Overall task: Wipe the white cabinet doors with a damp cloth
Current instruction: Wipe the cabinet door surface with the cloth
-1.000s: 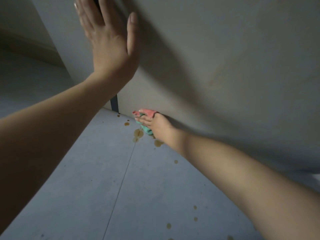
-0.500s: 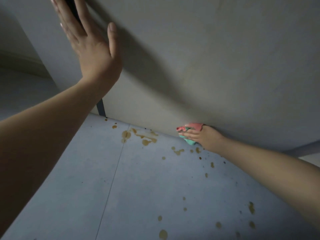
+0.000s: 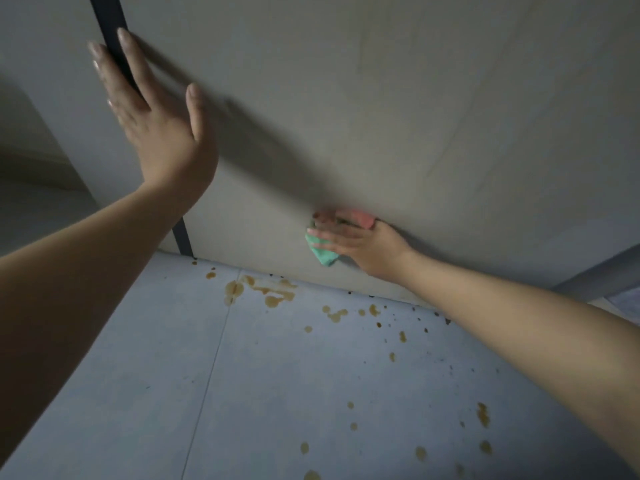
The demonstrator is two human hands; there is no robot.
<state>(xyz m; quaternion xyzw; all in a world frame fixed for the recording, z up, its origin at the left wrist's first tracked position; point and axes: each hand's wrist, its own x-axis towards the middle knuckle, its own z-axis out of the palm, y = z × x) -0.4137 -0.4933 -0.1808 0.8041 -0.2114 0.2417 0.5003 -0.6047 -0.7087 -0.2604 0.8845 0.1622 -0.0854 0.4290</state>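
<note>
A white cabinet door [image 3: 398, 109] fills the upper part of the head view. My right hand [image 3: 360, 245] presses a folded pink and green cloth [image 3: 320, 251] flat against the door's lower part, a little above the floor, with fingers stretched out over the cloth. My left hand [image 3: 156, 116] lies flat on the door higher up at the left, fingers straight, across a dark vertical gap [image 3: 114, 39] between two doors.
A grey tiled floor [image 3: 277, 393] runs below the cabinet, spotted with several brown splashes [image 3: 270, 296] close to the door's bottom edge. A second white door [image 3: 45, 81] stands left of the gap. A grey bar [image 3: 595, 275] shows at the right edge.
My right hand has moved the cloth to the right along the door's bottom and then up off the floor line. My left hand stays flat on the door.
</note>
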